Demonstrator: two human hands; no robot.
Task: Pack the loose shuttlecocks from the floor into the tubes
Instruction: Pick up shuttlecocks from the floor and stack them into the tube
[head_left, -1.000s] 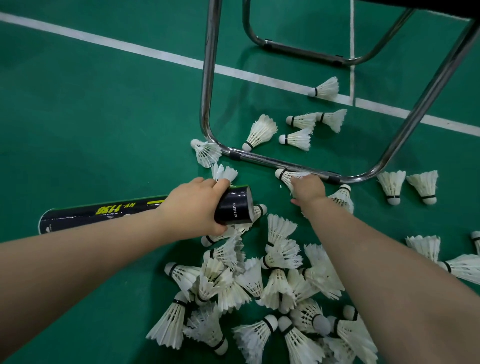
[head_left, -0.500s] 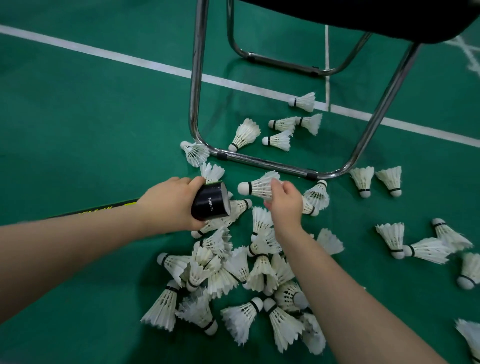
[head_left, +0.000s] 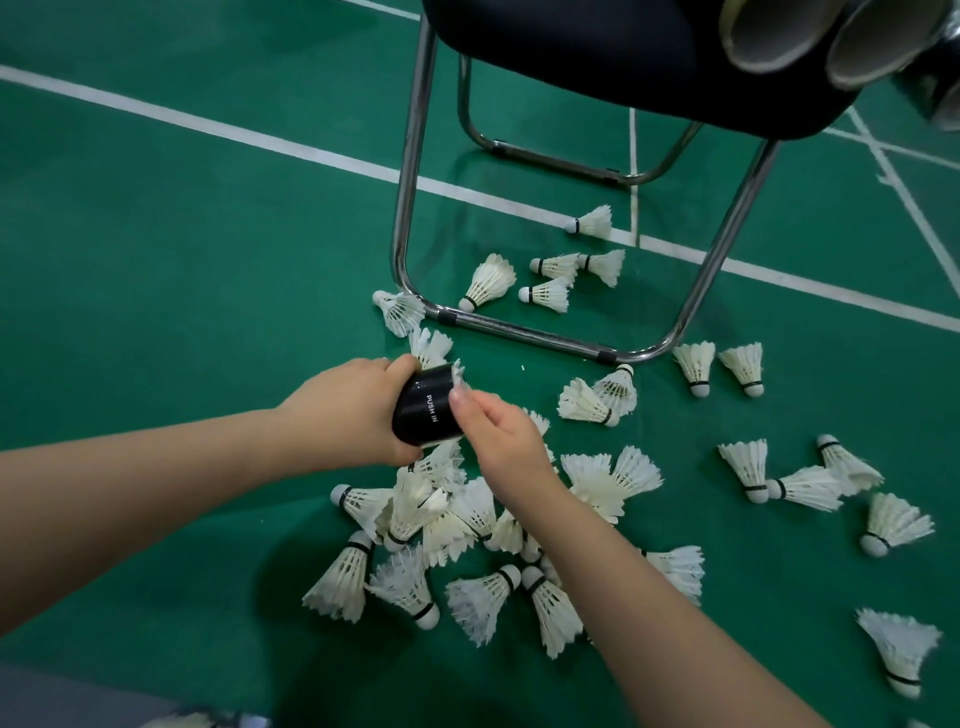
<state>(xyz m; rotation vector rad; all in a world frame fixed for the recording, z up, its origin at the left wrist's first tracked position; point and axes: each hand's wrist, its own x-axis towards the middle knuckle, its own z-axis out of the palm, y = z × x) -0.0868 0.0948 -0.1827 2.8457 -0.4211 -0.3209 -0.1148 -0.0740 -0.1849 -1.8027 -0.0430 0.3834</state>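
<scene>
My left hand (head_left: 348, 410) grips a black tube (head_left: 423, 408) near its open end, marked "PUSH IN". My right hand (head_left: 496, 441) is at the tube's mouth, fingers pinched on a white shuttlecock (head_left: 458, 375) whose feather tips stick out of the opening. A dense pile of white shuttlecocks (head_left: 457, 525) lies on the green floor just below both hands. Several more shuttlecocks (head_left: 789, 483) are scattered to the right, and some lie under the chair (head_left: 545, 293).
A chrome-legged chair (head_left: 410, 208) with a dark seat stands just beyond my hands, its floor rail (head_left: 524, 332) close to the tube. Two empty tubes (head_left: 810, 41) lie on the seat at top right. White court lines (head_left: 208, 124) cross the floor.
My right hand picked a shuttlecock off the floor near the chair rail, carried it left and pushed it into the tube's mouth. The view tilted up, showing the chair seat.
</scene>
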